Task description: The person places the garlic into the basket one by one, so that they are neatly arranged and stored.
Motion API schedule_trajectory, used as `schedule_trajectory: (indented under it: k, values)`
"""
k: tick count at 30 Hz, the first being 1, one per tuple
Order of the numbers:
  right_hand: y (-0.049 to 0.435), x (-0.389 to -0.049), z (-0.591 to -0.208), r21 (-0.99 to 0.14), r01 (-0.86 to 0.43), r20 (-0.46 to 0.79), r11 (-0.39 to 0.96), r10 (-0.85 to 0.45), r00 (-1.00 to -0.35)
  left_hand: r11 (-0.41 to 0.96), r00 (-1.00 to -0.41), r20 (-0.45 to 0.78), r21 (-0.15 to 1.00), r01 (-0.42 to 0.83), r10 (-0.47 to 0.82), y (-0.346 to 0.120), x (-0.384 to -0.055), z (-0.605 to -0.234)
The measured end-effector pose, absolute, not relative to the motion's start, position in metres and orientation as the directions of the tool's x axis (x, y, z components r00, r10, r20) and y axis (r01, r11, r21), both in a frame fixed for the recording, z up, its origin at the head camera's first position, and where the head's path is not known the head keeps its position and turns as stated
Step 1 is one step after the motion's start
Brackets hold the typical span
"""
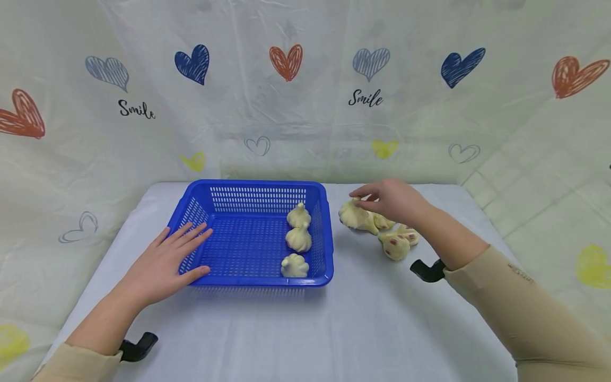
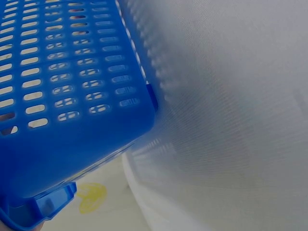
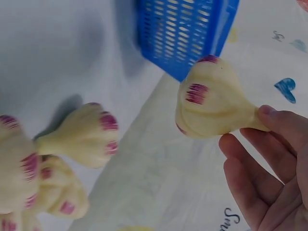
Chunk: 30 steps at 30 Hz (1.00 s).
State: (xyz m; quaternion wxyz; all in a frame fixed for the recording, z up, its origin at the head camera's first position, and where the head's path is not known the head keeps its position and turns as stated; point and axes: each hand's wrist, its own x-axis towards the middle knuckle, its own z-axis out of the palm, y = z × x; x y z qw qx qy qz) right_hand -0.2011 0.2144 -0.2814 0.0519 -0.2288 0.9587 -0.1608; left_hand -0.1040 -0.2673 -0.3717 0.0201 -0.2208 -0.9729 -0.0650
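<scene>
My right hand [image 1: 393,201] pinches a garlic bulb [image 3: 211,101] by its stem between thumb and fingertips; the bulb hangs just right of a blue plastic basket [image 1: 330,249]. My left hand [image 1: 159,265] lies with spread, straight fingers over the basket's left rim, its thumb near the front corner. Inside, along the right wall, stand three garlic bulbs [image 1: 298,240] in a row from back to front. Beneath and beside the right hand, more loose garlic bulbs [image 1: 395,245] lie on the table, cream with purple marks in the right wrist view.
A white cloth covers the table [image 1: 296,334]. Behind it hangs a pale sheet [image 1: 315,122] printed with hearts and the word Smile. The basket's slotted wall [image 2: 62,72] fills the upper left of the left wrist view.
</scene>
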Motion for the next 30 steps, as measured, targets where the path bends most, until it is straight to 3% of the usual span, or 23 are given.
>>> schedule_trajectory:
  k: [15,30]
  values:
    - [0.143,-0.229,-0.255,-0.36,-0.402,-0.077,0.842,-0.457,-0.886,0.897,-0.904,0.063,0.116,0.427,0.423,-0.267,-0.104,-0.372]
    - [0.061,-0.26,-0.274,-0.289,-0.616,-0.027,0.732,-0.65,-0.76,0.902,-0.908,0.061,0.105,0.419,0.415,-0.267,-0.107,-0.375]
